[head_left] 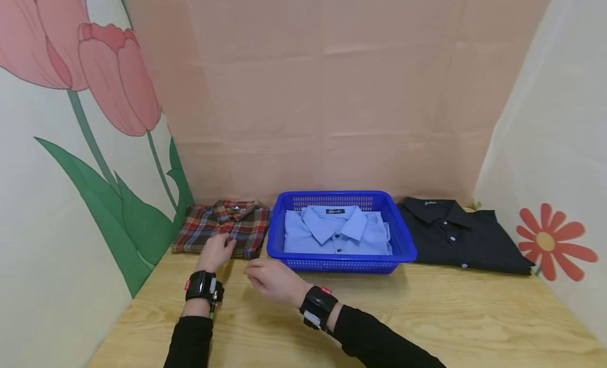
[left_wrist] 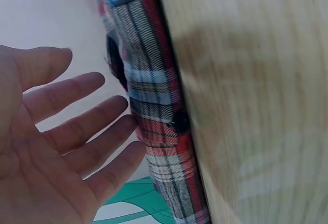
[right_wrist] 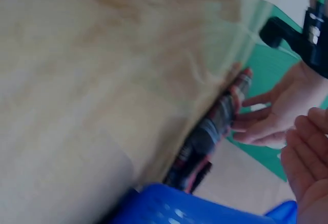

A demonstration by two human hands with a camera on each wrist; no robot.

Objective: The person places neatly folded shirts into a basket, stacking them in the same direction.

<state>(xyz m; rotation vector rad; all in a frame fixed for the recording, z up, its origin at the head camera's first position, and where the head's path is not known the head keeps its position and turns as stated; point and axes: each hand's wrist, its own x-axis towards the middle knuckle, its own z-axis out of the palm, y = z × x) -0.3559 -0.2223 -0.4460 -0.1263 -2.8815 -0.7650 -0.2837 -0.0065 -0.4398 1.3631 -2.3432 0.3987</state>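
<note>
A folded plaid shirt (head_left: 250, 232) in red, grey and brown lies on the table at the left, collar toward the back wall. My left hand (head_left: 216, 252) is over its front part; the left wrist view has the fingers (left_wrist: 84, 126) spread and relaxed, fingertips right at the plaid cloth. My right hand (head_left: 277, 281) hovers near the front left corner of a blue plastic basket (head_left: 341, 258), holding nothing, fingers lightly bent. Inside the basket lies a folded light blue shirt (head_left: 365, 242) with its collar up top.
A folded black shirt (head_left: 469, 244) with pale buttons lies right of the basket. The wooden table (head_left: 427, 315) extends in front. A brown back wall (head_left: 322, 120) and flower-printed side walls border it.
</note>
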